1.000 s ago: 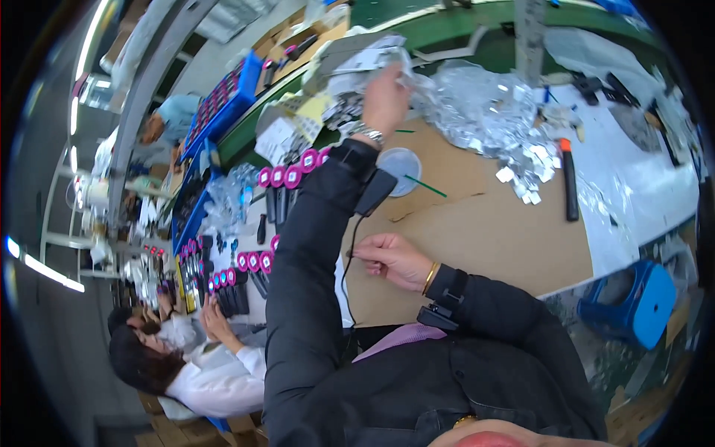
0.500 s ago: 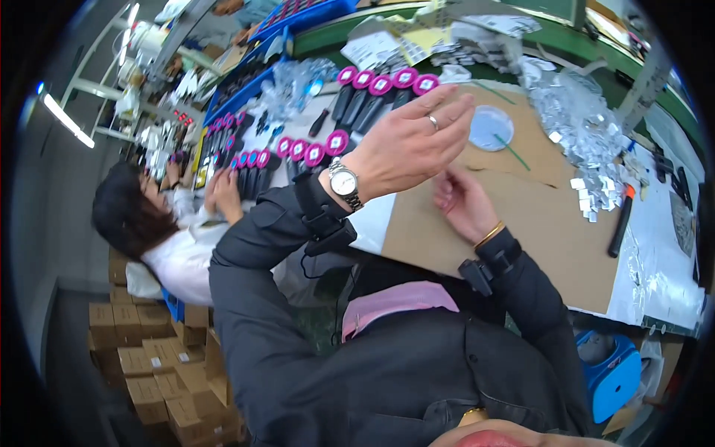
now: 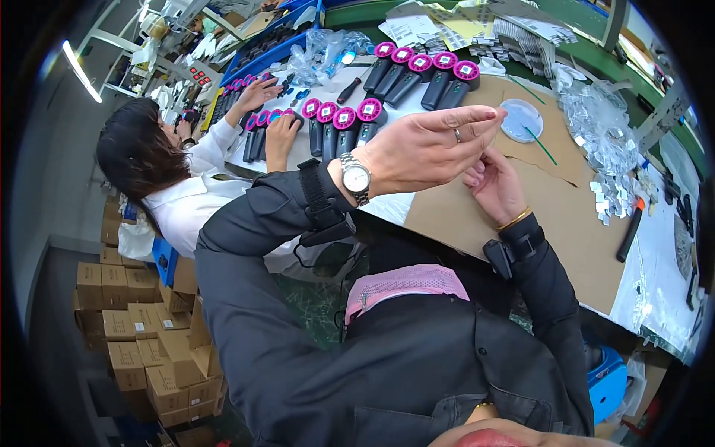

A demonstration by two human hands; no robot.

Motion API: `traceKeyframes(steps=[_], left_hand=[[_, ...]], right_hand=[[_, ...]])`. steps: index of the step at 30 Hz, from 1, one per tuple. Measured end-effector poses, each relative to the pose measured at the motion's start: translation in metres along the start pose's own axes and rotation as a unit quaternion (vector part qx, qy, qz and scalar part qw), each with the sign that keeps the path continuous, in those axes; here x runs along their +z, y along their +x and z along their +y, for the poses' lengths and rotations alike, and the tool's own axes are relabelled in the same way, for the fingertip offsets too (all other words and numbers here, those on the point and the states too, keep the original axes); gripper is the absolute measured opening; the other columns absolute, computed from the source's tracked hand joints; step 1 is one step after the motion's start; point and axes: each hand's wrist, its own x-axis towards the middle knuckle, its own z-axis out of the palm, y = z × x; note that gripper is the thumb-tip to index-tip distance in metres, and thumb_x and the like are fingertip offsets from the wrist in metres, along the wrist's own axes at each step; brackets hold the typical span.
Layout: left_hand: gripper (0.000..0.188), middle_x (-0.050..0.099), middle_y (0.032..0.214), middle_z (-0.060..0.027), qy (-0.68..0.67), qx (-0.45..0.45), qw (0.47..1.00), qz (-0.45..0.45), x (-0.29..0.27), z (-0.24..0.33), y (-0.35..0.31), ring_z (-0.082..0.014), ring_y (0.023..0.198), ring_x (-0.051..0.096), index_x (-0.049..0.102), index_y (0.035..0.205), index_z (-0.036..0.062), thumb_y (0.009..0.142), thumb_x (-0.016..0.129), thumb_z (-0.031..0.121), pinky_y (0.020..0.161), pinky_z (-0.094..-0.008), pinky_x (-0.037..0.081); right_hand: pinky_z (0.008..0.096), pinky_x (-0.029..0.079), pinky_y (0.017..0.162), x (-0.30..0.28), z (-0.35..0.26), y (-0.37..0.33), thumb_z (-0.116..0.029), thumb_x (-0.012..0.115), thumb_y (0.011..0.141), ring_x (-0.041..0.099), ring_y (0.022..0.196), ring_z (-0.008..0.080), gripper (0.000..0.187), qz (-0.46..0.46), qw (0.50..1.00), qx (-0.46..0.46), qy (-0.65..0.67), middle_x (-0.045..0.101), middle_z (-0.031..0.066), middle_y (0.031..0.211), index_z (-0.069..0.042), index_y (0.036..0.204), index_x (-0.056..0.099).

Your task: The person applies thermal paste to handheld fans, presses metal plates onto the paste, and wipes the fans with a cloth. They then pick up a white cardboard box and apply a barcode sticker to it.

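My left hand (image 3: 428,149), with a ring and a steel watch at the wrist, is held above a brown cardboard sheet (image 3: 536,246). Its fingers are long and pressed together, tips bent toward my right hand; the thumb side is hidden. Just below those fingertips, my right hand (image 3: 500,190) has curled fingers in a pinch. Whatever lies between the hands is too small or covered to make out. Beyond them lies a round clear dish (image 3: 520,112) with a thin green stick (image 3: 545,147) across its rim. Black handheld devices with magenta round heads (image 3: 344,119) stand in rows left of the dish.
At left a co-worker in white (image 3: 186,171) reaches among similar devices. Small silvery squares (image 3: 602,205) and clear plastic bags (image 3: 596,119) lie at right, near an orange-and-black tool (image 3: 631,229). A dark screwdriver (image 3: 348,90) lies behind the devices. Cardboard boxes (image 3: 134,328) are stacked lower left.
The view has shifted, so the table contents sit differently in it. My hands stay close together over the cardboard. The co-worker's hands have come forward among the devices.
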Motion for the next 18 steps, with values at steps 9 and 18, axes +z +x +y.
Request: traceKeyframes(steps=[9, 18], left_hand=[[0.044, 0.057, 0.154, -0.0037, -0.035, 0.032, 0.999, -0.005, 0.016, 0.010, 0.008, -0.0161, 0.149, 0.047, 0.068, 0.135, 0.0071, 0.094, 0.060, 0.020, 0.131, -0.0392, 0.028], [0.057, 0.056, 0.155, -0.0096, -0.281, -0.172, 0.944, 0.016, 0.041, 0.071, -0.045, -0.0256, 0.148, 0.049, 0.057, 0.148, 0.0078, 0.097, 0.065, 0.032, 0.126, -0.0489, 0.028]], right_hand=[[0.0291, 0.041, 0.069, 0.024, -0.002, -0.003, -0.029, 0.051, 0.112, 0.046, 0.073, 0.0115, 0.025, 0.054, 0.998, -0.010, 0.024, 0.049, -0.0021, 0.082, -0.008, 0.102, 0.061], [0.0291, 0.042, 0.067, 0.014, -0.002, -0.006, -0.030, 0.052, 0.112, 0.048, 0.074, 0.0133, 0.028, 0.078, 0.995, 0.042, 0.055, 0.051, 0.0002, 0.080, -0.004, 0.106, 0.062]])
